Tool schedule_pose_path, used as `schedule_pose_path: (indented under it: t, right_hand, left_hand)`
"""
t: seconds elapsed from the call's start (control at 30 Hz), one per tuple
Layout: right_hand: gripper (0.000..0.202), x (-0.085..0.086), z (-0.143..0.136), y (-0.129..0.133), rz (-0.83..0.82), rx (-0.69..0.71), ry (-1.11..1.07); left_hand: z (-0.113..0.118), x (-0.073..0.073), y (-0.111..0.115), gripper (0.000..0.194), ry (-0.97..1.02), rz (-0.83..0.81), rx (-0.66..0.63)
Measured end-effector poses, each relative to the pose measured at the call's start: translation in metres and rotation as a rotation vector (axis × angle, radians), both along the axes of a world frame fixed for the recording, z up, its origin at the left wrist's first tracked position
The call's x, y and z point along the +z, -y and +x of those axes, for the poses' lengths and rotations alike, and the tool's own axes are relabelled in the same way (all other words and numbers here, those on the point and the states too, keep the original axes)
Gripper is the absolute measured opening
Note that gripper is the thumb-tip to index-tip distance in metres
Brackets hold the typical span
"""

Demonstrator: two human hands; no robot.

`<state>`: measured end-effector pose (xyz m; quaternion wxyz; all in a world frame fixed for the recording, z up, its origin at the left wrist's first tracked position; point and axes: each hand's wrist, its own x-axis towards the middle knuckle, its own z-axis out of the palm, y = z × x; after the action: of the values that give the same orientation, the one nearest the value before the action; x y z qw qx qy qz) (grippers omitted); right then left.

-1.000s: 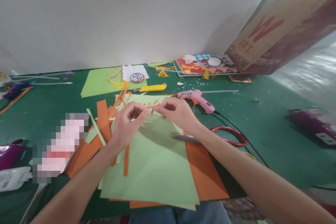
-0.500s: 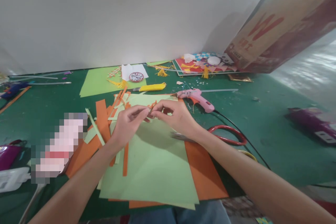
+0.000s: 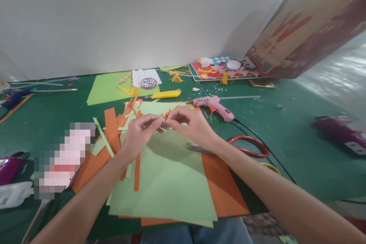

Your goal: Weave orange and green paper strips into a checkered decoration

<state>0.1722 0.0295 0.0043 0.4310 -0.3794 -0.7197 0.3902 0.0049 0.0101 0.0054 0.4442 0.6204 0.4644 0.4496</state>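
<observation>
My left hand (image 3: pixel 143 131) and my right hand (image 3: pixel 191 124) meet above a light green paper sheet (image 3: pixel 166 183). Both are closed, pinching small orange and green paper strips (image 3: pixel 166 116) between the fingertips; most of that piece is hidden by the fingers. Orange paper strips (image 3: pixel 112 131) and thin green strips (image 3: pixel 103 137) lie loose beside my left hand. Under my right wrist rest red-handled scissors (image 3: pixel 248 145), their blades partly covered. A pink glue gun (image 3: pixel 214 107) lies just beyond my right hand.
A yellow utility knife (image 3: pixel 166 94) and a round patterned disc (image 3: pixel 148 82) lie toward the wall. A paper bag (image 3: pixel 297 34) stands at the back right. A blurred pink object (image 3: pixel 64 160) lies left, near a white bottle (image 3: pixel 15 195). The glue gun's black cord runs right.
Both hands stay in nearly the same place. The fingertips have shifted slightly on the strips, and a bit of green now shows between them.
</observation>
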Motion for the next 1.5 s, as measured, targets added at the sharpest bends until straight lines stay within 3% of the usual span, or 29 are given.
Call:
schedule_pose_path:
  t: [0.4,0.63,0.7,0.8,0.9,0.97,1.1,1.5]
  right_hand:
    - [0.008,0.002,-0.001,0.001,-0.057,0.027,-0.036]
    - [0.037,0.004,0.008,-0.006,-0.118,-0.205,-0.261]
    - [0.036,0.003,0.010,-0.009,-0.121,-0.245,-0.217]
    - [0.010,0.001,0.009,-0.010,0.027,-0.274,-0.016]
    - [0.011,-0.002,0.004,-0.005,0.274,-0.212,0.172]
    - [0.017,-0.005,0.001,-0.001,0.350,-0.135,0.253]
    - [0.021,-0.010,-0.001,0.002,0.303,-0.069,0.324]
    - [0.013,-0.008,0.001,0.001,0.261,-0.038,0.345]
  left_hand:
    - [0.002,-0.001,0.003,0.018,-0.021,0.007,0.081]
    - [-0.001,-0.003,-0.001,0.018,0.052,0.013,0.155]
    - [-0.001,-0.003,-0.001,0.018,0.074,0.008,0.171]
    - [-0.001,-0.003,-0.001,0.017,0.078,0.009,0.164]
    - [0.000,-0.003,-0.001,0.016,0.015,0.013,0.151]
    - [0.000,-0.002,0.000,0.015,-0.070,0.037,0.150]
    - [0.000,-0.003,0.002,0.016,-0.182,0.091,0.128]
    - [0.000,-0.005,0.002,0.018,-0.203,0.118,0.058]
